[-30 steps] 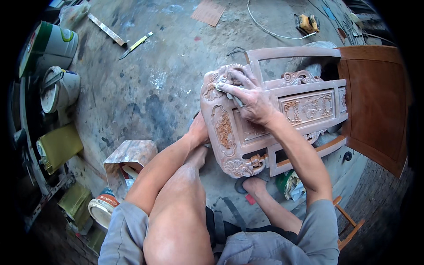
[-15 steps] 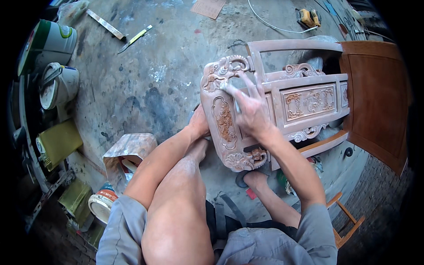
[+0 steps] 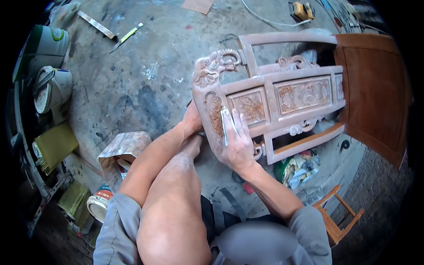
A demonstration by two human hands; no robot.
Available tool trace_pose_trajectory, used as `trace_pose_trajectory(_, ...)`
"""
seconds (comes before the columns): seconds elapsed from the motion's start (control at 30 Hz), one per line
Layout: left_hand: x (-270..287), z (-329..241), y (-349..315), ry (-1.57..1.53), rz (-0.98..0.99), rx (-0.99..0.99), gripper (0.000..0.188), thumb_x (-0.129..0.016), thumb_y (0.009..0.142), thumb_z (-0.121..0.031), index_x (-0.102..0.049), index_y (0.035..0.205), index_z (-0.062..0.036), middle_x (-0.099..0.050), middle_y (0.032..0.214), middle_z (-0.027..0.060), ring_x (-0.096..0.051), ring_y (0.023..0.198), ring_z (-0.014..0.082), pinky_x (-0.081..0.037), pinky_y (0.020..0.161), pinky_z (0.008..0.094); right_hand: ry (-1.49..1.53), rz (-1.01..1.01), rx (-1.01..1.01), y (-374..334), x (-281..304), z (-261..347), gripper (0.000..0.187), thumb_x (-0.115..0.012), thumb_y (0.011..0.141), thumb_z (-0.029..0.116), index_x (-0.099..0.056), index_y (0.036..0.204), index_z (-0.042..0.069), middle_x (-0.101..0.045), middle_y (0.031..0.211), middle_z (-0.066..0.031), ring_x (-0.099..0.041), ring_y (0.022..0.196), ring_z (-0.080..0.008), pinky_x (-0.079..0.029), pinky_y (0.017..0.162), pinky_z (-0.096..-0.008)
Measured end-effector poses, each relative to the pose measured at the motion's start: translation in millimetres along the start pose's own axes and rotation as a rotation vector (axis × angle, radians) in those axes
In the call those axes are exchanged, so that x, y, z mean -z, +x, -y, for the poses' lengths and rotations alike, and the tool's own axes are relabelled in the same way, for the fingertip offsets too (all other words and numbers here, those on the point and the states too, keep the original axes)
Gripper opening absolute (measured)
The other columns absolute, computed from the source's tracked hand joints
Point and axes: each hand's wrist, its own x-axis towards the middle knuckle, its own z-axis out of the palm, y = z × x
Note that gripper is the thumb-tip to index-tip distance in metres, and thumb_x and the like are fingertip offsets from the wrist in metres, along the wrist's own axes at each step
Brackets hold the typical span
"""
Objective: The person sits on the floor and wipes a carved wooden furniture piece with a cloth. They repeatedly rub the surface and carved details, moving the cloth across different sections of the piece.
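Note:
A carved wooden furniture frame (image 3: 270, 81), dusty pale pink with brown showing in its reliefs, extends rightward from in front of me. My right hand (image 3: 238, 143) lies over the broad end piece, fingers stretched and whitened with dust. Under them is a thin pale sheet (image 3: 225, 125) that looks like sandpaper, pressed beside the oval carving (image 3: 215, 112). At the end piece's left edge, my left hand (image 3: 192, 118) holds on, its fingers mostly hidden behind the wood. A curled carving (image 3: 206, 73) forms the far corner.
A brown wooden panel (image 3: 371, 92) stands against the frame's right end. Paint buckets (image 3: 54, 90) and yellow-green cans (image 3: 56, 143) line the left side. A utility knife (image 3: 128, 36) and yellow power tool (image 3: 302, 11) lie on the floor. A small wooden stool (image 3: 338, 216) stands lower right.
My right hand has moved down and toward me, from the far carved corner to the near half of the end piece. My left hand stays at the edge; the whole view has shifted slightly.

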Motion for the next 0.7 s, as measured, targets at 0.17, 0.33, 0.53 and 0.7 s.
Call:
trace_pose_trajectory(0.17, -5, 2, -7, 0.017, 0.069, 0.004, 0.062, -0.071, 0.094, -0.035, -0.057, 0.146, -0.0038, -0.055, 0.151, 0.0224, -0.048, 0.143, 0.0402, -0.036, 0.122, 0.0446, -0.105, -0.01, -0.174, 39, -18, 13, 0.071, -0.059, 0.092, 0.004, -0.034, 0.155, -0.016, -0.048, 0.153, -0.037, -0.047, 0.143, -0.0527, -0.034, 0.124, -0.058)
trace_pose_trajectory(0.33, -5, 25, 2, -0.022, 0.033, 0.011, 0.063, -0.073, 0.094, -0.036, -0.058, 0.146, -0.0047, -0.056, 0.151, 0.0214, -0.05, 0.142, 0.0385, -0.037, 0.121, 0.0443, -0.102, 0.011, -0.222, -52, -2, 33, 0.071, -0.057, 0.09, -0.001, -0.031, 0.155, -0.018, -0.049, 0.151, -0.0385, -0.048, 0.143, -0.0524, -0.036, 0.124, -0.0552)
trace_pose_trajectory(0.53, -18, 33, 4, -0.295, 0.065, 0.044, 0.059, -0.075, 0.095, -0.032, -0.059, 0.145, -0.0046, -0.06, 0.147, 0.0201, -0.055, 0.137, 0.035, -0.041, 0.117, 0.0435, -0.141, -0.046, -0.255, -14, -17, 35, 0.073, -0.056, 0.09, -0.002, -0.03, 0.155, -0.018, -0.05, 0.151, -0.0381, -0.047, 0.143, -0.0523, -0.035, 0.125, -0.0551)
trace_pose_trajectory(0.7, -16, 22, 7, -0.324, 0.067, 0.056, 0.058, -0.074, 0.095, -0.031, -0.059, 0.145, -0.0044, -0.061, 0.146, 0.0205, -0.056, 0.136, 0.035, -0.042, 0.117, 0.0436, -0.116, -0.077, -0.302, -79, -16, 51, 0.067, -0.055, 0.093, 0.001, -0.034, 0.154, -0.018, -0.053, 0.148, -0.0381, -0.049, 0.143, -0.0518, -0.034, 0.125, -0.0547)
